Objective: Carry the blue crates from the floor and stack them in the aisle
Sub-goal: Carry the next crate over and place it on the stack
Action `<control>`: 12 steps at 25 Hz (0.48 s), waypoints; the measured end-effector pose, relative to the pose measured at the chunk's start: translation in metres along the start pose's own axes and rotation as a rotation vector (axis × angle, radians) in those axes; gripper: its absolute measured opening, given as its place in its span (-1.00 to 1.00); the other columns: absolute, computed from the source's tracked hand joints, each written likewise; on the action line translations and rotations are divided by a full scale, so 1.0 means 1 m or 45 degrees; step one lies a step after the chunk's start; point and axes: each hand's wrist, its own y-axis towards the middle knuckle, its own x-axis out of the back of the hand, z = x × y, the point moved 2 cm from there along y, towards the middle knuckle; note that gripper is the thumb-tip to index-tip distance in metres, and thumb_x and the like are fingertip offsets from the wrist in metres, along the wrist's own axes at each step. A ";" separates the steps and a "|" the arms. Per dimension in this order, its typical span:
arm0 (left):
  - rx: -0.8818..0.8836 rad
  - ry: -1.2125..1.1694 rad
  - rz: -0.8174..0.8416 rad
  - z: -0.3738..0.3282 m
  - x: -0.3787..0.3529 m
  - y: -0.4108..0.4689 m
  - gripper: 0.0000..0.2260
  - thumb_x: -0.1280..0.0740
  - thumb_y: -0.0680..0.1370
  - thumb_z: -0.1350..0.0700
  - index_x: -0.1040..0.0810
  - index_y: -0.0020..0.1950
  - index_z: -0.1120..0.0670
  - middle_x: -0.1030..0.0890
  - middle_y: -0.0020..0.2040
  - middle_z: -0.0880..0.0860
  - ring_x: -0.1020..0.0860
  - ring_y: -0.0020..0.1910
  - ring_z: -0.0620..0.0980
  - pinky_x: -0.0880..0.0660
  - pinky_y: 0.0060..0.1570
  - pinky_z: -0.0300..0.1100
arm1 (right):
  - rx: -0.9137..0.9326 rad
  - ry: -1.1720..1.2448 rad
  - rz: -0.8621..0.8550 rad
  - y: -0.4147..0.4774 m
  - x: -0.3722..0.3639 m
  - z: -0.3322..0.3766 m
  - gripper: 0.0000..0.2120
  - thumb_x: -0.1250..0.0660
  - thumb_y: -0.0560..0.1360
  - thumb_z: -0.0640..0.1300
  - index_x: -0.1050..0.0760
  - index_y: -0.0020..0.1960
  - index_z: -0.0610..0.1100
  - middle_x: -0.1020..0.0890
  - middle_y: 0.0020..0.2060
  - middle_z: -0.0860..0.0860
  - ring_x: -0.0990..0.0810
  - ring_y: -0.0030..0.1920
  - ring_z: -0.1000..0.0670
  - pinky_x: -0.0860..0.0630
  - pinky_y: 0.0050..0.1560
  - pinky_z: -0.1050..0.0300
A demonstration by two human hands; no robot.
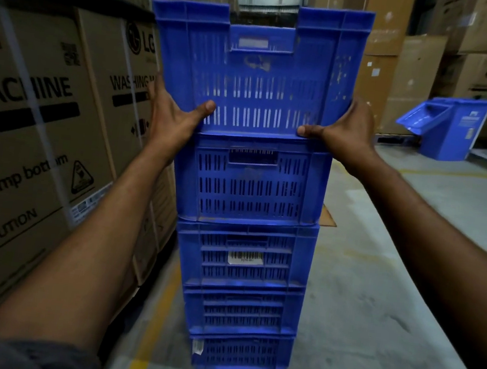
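Observation:
A tall stack of blue slotted crates (245, 255) rises from the aisle floor in front of me. The top blue crate (257, 68) is tilted towards me, its lower edge resting on the crate beneath. My left hand (174, 113) grips its lower left corner, thumb on the front wall. My right hand (345, 129) grips its lower right corner, thumb pressed on the bottom rim. Both forearms reach up from the bottom of the view.
Large cardboard washing-machine boxes (35, 132) line the left side close to the stack. More cartons (419, 83) stand at the back right. A blue lidded bin (451, 128) sits on the right. Grey concrete floor (393, 281) with yellow lines runs to the right.

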 end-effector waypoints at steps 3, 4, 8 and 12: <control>-0.009 -0.006 -0.005 -0.003 0.000 -0.002 0.01 -0.55 0.31 -0.32 -0.15 0.57 0.05 -0.29 0.51 0.04 -0.38 0.46 0.00 -0.38 0.45 0.03 | -0.010 0.006 0.003 -0.002 0.001 0.000 -0.10 -0.73 0.13 -0.02 -0.41 0.38 -0.08 -0.60 0.23 0.07 -0.58 0.21 0.09 -0.60 0.24 -0.01; -0.004 -0.001 -0.005 -0.003 0.000 -0.002 -0.01 -0.55 0.32 -0.32 -0.16 0.56 0.04 -0.30 0.50 0.03 -0.38 0.45 -0.01 -0.38 0.45 0.02 | -0.015 0.013 0.006 -0.002 0.001 0.000 -0.09 -0.73 0.14 -0.03 -0.40 0.38 -0.08 -0.59 0.24 0.07 -0.57 0.23 0.08 -0.59 0.26 -0.03; 0.022 0.012 -0.005 -0.006 0.000 -0.005 -0.01 -0.54 0.34 -0.29 -0.13 0.58 0.06 -0.26 0.52 0.04 -0.36 0.46 0.00 -0.36 0.46 -0.01 | -0.028 0.045 0.038 -0.003 0.004 0.002 -0.10 -0.72 0.16 -0.07 -0.37 0.39 -0.08 -0.58 0.26 0.05 -0.55 0.25 0.06 -0.57 0.27 -0.01; 0.046 0.012 0.001 -0.005 0.000 -0.004 -0.07 -0.54 0.36 -0.26 -0.18 0.57 0.06 -0.27 0.50 0.03 -0.36 0.45 0.00 -0.37 0.46 -0.01 | -0.045 0.066 0.074 0.000 0.004 0.000 -0.10 -0.73 0.12 -0.06 -0.41 0.37 -0.09 -0.61 0.22 0.07 -0.58 0.23 0.06 -0.59 0.23 0.04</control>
